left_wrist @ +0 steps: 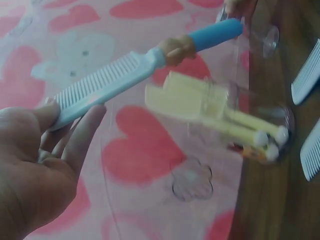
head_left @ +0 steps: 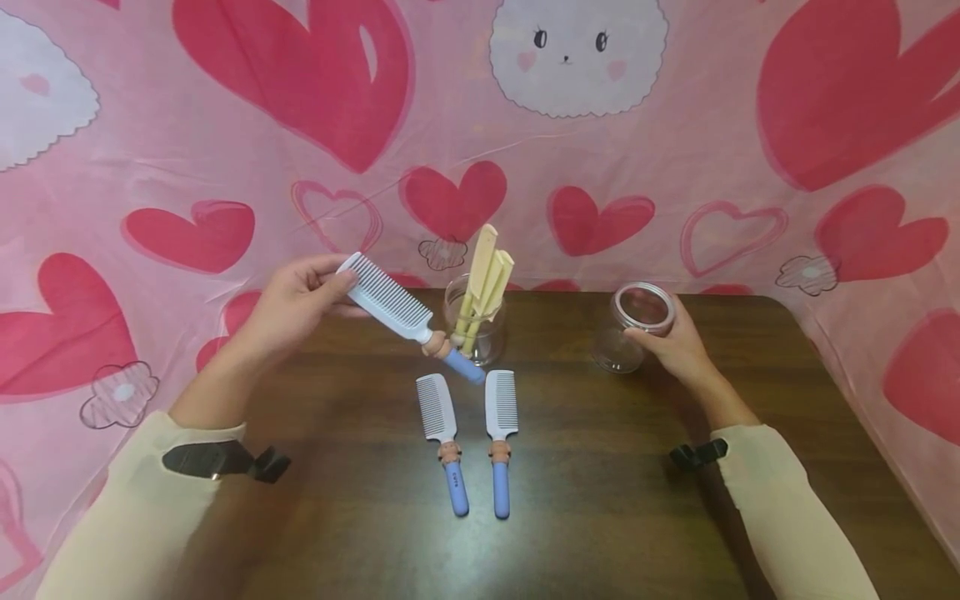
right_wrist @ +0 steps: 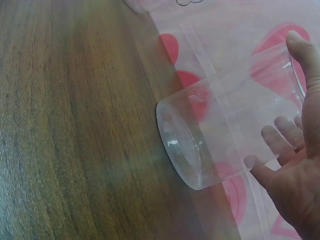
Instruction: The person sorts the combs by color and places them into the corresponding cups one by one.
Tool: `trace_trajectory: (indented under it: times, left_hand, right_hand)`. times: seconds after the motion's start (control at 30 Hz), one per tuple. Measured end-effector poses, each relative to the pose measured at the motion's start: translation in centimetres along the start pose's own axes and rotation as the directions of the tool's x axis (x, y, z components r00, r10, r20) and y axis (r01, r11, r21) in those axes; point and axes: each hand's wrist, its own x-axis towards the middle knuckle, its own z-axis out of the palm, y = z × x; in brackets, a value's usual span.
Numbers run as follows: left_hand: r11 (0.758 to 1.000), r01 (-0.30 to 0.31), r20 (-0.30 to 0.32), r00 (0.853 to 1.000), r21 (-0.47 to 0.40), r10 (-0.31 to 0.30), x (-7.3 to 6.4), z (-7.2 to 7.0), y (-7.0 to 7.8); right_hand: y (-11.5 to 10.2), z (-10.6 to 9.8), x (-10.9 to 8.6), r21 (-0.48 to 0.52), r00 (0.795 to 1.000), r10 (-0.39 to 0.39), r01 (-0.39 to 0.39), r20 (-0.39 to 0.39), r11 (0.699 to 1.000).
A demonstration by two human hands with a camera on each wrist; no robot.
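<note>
My left hand [head_left: 300,296] pinches a pale blue comb [head_left: 390,304] by the end of its toothed part. The comb tilts, its blue handle [left_wrist: 217,35] pointing down and right in the head view, in front of a clear jar [head_left: 491,337] of yellow combs [head_left: 486,279]. At the right, my right hand [head_left: 678,337] grips a clear jar [right_wrist: 225,110] near its silvery rim, thumb on one side and fingers on the other. Nothing shows inside this jar. Between the hands two more blue combs, a left one [head_left: 437,408] and a right one [head_left: 501,408], lie side by side, handles toward me.
The dark wooden table [head_left: 360,533] carries everything. Behind it hangs a pink cloth [head_left: 600,158] with red hearts, meeting the table's far edge close behind the jars. Black straps [head_left: 217,458] circle both sleeves.
</note>
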Motion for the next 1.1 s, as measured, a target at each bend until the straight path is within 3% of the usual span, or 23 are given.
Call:
trace_trajectory:
  times: [0.3,0.53,0.67,0.87,1.1]
  left_hand:
    - [0.997,-0.073,-0.047,0.996,-0.022,0.072,3.7,3.9,2.2]
    - [0.976,-0.106,-0.131,0.988,-0.19,0.082,7.2,7.3,2.8]
    - [0.967,-0.141,-0.162,0.981,-0.212,0.107,9.1,9.0,3.0]
    - [0.965,-0.143,-0.153,0.982,-0.22,0.111,11.7,11.3,3.9]
    - [0.959,-0.173,-0.119,0.982,-0.223,0.15,13.6,14.0,4.8]
  right_hand:
    - [0.0,0.0,-0.2,-0.025,1.0,0.022,-0.022,0.002,0.999]
    - [0.2,0.0,-0.1,-0.006,1.0,0.009,-0.009,-0.004,1.0]
    - [0.1,0.1,-0.1,-0.019,1.0,0.013,-0.013,-0.008,1.0]
    - [0.0,0.2,0.0,-0.029,1.0,0.013,-0.014,-0.015,0.999]
    - [-1.1,0.4,-0.3,-0.051,1.0,0.012,-0.013,-0.021,0.999]
